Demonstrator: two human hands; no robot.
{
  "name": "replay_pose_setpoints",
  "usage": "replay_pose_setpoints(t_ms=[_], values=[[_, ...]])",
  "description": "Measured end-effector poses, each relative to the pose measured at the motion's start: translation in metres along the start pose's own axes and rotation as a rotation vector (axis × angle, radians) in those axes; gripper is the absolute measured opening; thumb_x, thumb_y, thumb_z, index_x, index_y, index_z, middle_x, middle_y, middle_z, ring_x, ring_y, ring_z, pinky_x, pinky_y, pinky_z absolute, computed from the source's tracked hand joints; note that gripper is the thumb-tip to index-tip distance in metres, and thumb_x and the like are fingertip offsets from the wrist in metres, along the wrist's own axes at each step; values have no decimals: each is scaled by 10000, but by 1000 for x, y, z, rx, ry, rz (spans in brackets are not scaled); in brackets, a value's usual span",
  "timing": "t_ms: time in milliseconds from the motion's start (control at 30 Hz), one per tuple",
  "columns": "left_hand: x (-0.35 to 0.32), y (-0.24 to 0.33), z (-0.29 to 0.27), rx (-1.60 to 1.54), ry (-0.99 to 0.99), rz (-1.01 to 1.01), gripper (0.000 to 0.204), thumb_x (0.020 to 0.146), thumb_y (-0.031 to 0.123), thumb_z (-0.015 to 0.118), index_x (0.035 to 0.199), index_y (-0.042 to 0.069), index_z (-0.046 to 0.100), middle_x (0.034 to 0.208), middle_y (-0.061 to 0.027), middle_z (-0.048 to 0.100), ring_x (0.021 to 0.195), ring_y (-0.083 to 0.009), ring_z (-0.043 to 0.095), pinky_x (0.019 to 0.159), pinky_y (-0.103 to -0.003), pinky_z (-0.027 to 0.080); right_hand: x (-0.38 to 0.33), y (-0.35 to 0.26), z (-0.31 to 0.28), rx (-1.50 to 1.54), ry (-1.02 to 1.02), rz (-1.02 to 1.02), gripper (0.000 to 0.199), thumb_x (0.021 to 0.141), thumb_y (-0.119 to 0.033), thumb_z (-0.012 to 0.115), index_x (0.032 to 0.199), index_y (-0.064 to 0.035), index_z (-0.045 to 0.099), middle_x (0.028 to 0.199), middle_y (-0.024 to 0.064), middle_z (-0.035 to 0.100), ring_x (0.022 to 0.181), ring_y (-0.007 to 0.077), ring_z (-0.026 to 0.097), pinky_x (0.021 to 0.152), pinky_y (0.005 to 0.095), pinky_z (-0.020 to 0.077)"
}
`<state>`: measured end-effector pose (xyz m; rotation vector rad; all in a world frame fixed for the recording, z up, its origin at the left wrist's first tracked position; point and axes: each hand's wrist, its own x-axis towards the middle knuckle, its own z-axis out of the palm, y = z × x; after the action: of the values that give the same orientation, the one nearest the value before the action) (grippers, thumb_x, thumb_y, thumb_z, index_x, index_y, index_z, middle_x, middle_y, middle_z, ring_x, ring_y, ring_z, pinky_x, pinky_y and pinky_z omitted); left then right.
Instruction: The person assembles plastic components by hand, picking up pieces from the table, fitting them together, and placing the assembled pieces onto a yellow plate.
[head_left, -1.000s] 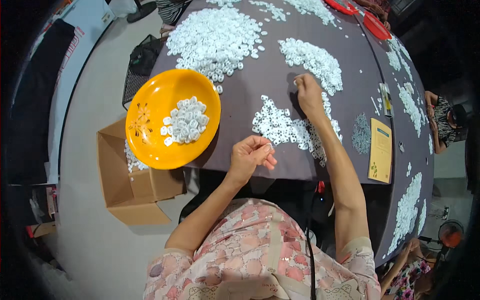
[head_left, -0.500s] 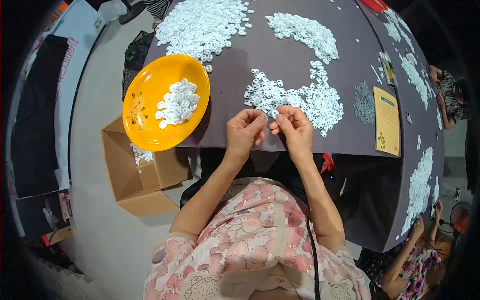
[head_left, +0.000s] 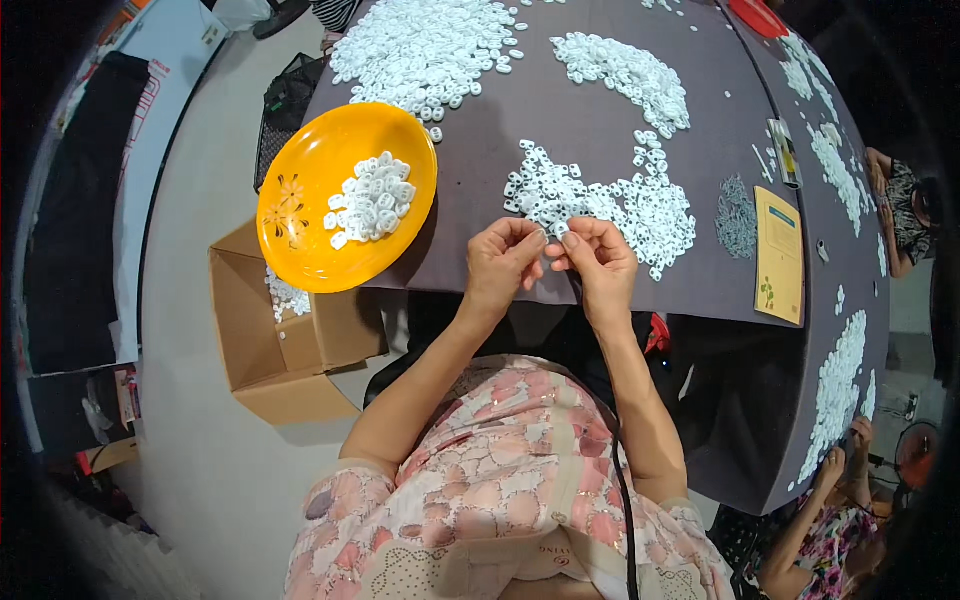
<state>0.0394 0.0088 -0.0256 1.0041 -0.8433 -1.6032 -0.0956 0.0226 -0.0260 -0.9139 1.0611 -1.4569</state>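
Over the table's near edge, both hands work close together. In a finger-and-thumb pinch, my right hand (head_left: 606, 268) holds a small white plastic piece (head_left: 560, 230) with a dark hole. My left hand (head_left: 497, 266) is also closed in a pinch just beside it; what sits between its fingertips is too small to make out. Just beyond the fingers lies a heap of similar white pieces with dark holes (head_left: 655, 218). To the left, a yellow oval bowl (head_left: 288, 255) overhangs the table edge and holds a mound of white rounded pieces (head_left: 378, 200).
Larger heaps of white pieces (head_left: 425, 50) and a curved heap (head_left: 635, 78) lie farther back. At right are a pile of tiny grey parts (head_left: 736, 222) and a yellow booklet (head_left: 779, 255). An open cardboard box (head_left: 245, 340) stands below left. Other people's hands (head_left: 832, 466) work at the right edge.
My fingertips have come slightly closer together around the white piece. The whole view has shifted a little, so most things appear farther right.
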Motion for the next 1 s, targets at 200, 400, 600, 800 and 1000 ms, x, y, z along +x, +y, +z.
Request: replay_pose_setpoints(t_ms=[200, 400, 600, 800, 1000], values=[[0, 0, 1, 15, -1, -1, 123, 848, 80, 609, 891, -29, 573, 686, -40, 584, 487, -60, 515, 406, -174, 390, 0, 0, 2, -49, -8, -35, 130, 859, 0, 574, 985, 32, 579, 810, 63, 625, 693, 106, 628, 594, 215, 526], [1, -3, 1, 3, -21, 3, 111, 852, 78, 598, 880, -25, 569, 678, -40, 579, 485, -58, 512, 405, -173, 389, -1, 1, 2, -44, 7, -53, 129, 858, 8, 567, 984, 32, 582, 809, 58, 622, 675, 87, 604, 592, 216, 524], [-1, 1, 2, 23, -23, 2, 101, 851, 76, 585, 872, -21, 567, 654, -36, 572, 474, -54, 506, 401, -171, 386, -1, 4, 3, -47, 17, -83, 127, 860, 10, 566, 983, 36, 576, 810, 62, 620, 678, 94, 608, 587, 222, 526], [0, 0, 0, 19, -33, -15, 101, 852, 75, 579, 873, -23, 565, 653, -32, 571, 476, -50, 509, 399, -166, 385, -2, 1, 5, -63, 23, -68, 140, 861, 5, 567, 997, 39, 572, 813, 67, 618, 676, 93, 605, 596, 221, 521], [0, 0, 0, 22, -47, -17, 105, 856, 75, 577, 875, -27, 562, 665, -33, 578, 484, -49, 515, 400, -164, 389, -3, 3, 5, -84, 18, -76, 138, 862, -2, 567, 994, 37, 577, 797, 58, 622, 665, 82, 593, 600, 209, 503]])
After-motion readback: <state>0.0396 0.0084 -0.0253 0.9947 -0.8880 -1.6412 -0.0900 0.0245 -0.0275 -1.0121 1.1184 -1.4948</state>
